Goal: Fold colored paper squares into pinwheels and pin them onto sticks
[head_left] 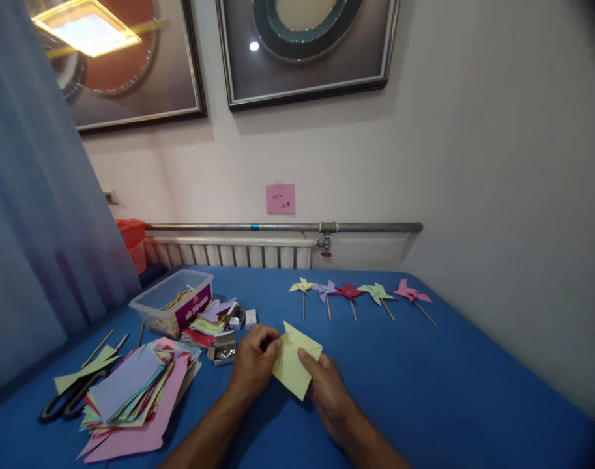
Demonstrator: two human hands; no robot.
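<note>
A pale yellow square of paper (297, 358), with slits running in from its corners, is held up between my two hands over the blue table. My left hand (255, 361) pinches its left edge with thumb and forefinger. On the right side, the thumb of my right hand (328, 391) lies on the paper's face while the fingers are behind it. Just left of my left hand stands a small open box of metal pins (223, 350). Whether a pin is between my left fingertips cannot be seen.
Several finished pinwheels, among them a red pinwheel (350, 293), lie in a row at the back right. To the left are a stack of coloured paper (131, 391), black-handled scissors (75, 397) and a clear plastic tub (150, 306) with sticks. A radiator (229, 253) runs along the wall.
</note>
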